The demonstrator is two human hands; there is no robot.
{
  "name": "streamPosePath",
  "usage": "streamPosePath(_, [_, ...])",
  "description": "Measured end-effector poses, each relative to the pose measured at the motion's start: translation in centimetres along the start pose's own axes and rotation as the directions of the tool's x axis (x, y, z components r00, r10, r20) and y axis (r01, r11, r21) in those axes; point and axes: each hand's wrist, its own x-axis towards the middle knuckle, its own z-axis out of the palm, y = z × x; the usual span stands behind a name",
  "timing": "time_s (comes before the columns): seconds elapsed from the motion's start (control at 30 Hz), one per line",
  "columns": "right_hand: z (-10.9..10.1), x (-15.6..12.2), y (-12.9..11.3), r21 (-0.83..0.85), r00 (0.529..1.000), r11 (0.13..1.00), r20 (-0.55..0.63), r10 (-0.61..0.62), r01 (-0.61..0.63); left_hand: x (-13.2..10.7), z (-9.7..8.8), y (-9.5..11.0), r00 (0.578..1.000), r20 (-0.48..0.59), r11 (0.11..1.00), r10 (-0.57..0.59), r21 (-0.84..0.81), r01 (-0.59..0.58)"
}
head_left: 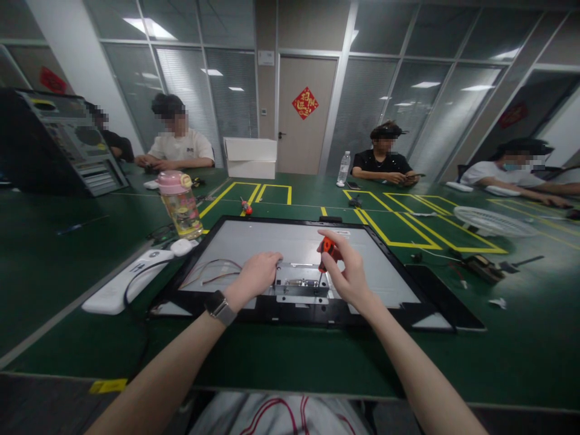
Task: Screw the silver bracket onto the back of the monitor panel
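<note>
A flat display panel (385,275) with a black frame and a grey back lies before me. On its near middle sits a metal bracket (296,290) with a hinge-like mechanism in it. The fingers of my left hand (256,277) are closed at the bracket's left end, their tips partly hidden. My right hand (348,272) grips an orange and black screwdriver (329,246). Its shaft points down at the right part of the bracket; whether the tip sits in a screw I cannot tell. Thin wires (217,266) lie on the panel left of my left hand.
To the left are a white power strip (131,281) with a black cable and a pink-lidded bottle (180,205). A dark flat piece (446,296) and a tool (484,266) lie right. Across the green table (294,356) sit several people, a white box (251,158) and a water bottle (344,169).
</note>
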Motion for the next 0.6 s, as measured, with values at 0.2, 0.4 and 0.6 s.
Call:
streamPosePath(0.2, [-0.1, 0.1, 0.1, 0.028, 0.980, 0.996, -0.182, 0.084, -0.080, -0.1, -0.2, 0.1, 1.000, -0.011, 1.000, -0.004, -0.003, 0.004])
streamPosePath(0.4, [1.7, -0.4, 0.2, 0.310, 0.941, 0.927, -0.191, 0.280, -0.213, 0.0, 0.0, 0.1, 1.000, -0.017, 1.000, 0.005, 0.000, -0.005])
streamPosePath(0.6, [3.4, -1.3, 0.7, 0.297, 0.958, 0.922, -0.066, 0.278, -0.247, 0.1, 0.4, 0.0, 0.999, -0.035, 1.000, 0.008, 0.003, -0.008])
